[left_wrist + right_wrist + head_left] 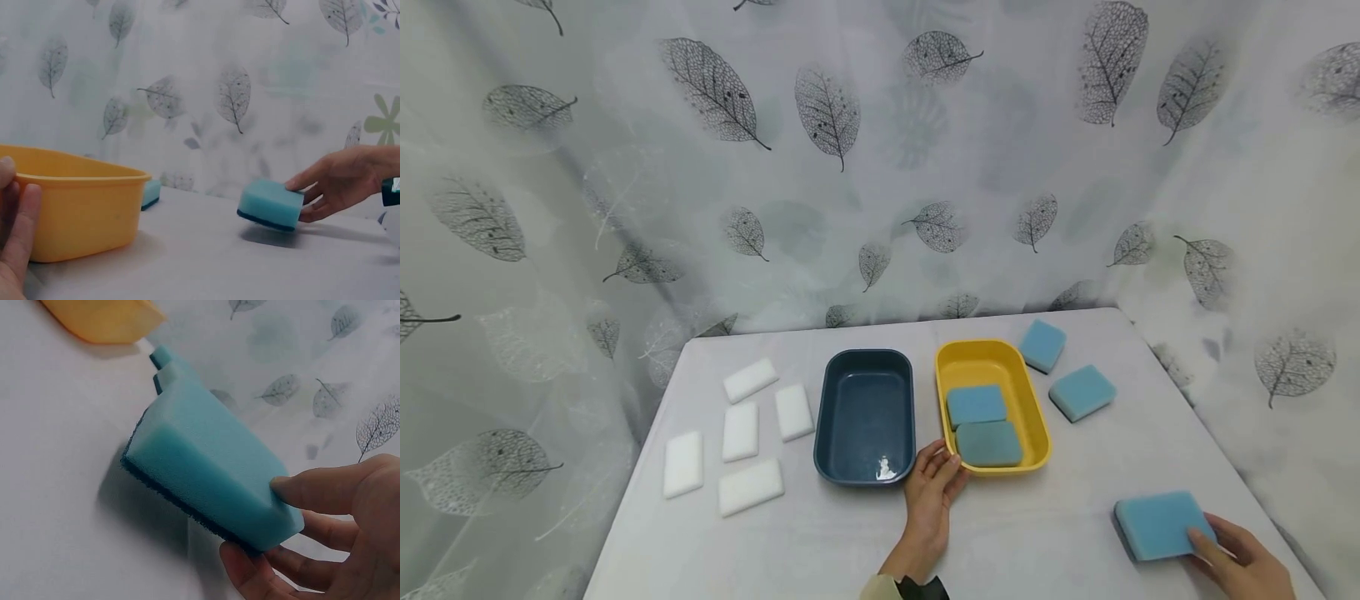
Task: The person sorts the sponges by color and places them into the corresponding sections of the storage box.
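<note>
My right hand (1247,560) pinches a blue sponge (1163,525) by its right end, thumb on top and fingers underneath. Its dark scouring side faces down, and the left wrist view shows it raised over the table with a shadow below. At the near left corner of a yellow plastic container (1036,421), my left hand (929,496) grips the rim and wall. Two blue sponges lie inside that container: one in the middle (977,406) and one at the near end (988,443). Two more, a far sponge (1042,345) and a nearer sponge (1082,392), lie to its right.
Left of the yellow container stands a dark blue container (865,417) with nothing in it. Several white sponge blocks, among them a near block (751,487), lie on the left of the white table (820,550). A leaf-print curtain (865,175) hangs behind and at the sides.
</note>
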Tool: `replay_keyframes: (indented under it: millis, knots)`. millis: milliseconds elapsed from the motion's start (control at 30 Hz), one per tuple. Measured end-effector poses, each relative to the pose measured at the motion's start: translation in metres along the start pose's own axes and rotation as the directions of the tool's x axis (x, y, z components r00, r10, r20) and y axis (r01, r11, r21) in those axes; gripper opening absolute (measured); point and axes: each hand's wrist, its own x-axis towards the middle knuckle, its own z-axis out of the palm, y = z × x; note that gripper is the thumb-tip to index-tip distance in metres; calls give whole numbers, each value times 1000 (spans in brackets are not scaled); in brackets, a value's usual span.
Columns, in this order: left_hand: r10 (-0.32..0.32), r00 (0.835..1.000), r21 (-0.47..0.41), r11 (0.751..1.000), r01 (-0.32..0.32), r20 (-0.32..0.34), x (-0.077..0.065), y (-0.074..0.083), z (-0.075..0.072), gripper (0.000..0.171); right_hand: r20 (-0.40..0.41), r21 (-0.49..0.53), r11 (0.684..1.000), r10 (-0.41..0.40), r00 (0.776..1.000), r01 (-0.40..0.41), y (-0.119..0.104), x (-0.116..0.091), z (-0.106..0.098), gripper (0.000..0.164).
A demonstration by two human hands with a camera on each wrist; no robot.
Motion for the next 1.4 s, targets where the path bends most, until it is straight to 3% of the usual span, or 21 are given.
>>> replay_keyframes:
  millis: [133,267,600,767,967,1167,1400]
  knots:
    - [2,1000,1,1000,-2,6,1,0,0,47,54,132,991,16,998,-23,-7,-2,2,101]
    - [-1,1000,5,1000,1,8,2,0,0,48,147,282,956,40,988,-81,-15,-7,4,105]
    - [-3,1000,2,1000,3,7,2,0,3,47,260,343,935,2,966,-94,-51,-19,18,94]
    - [-7,1000,2,1000,7,3,2,0,4,45,290,373,923,-18,957,-96,-67,-21,26,98]
    - [-6,1000,-1,1000,6,0,3,0,4,47,229,391,919,-44,972,-50,-87,-23,43,103]
    - [1,1000,-1,1000,-1,3,3,1,4,48,115,407,913,-95,989,41,-107,-26,65,88]
    - [4,1000,5,1000,-4,-10,2,-1,1,46,88,418,903,-147,985,98,-124,-33,85,75]
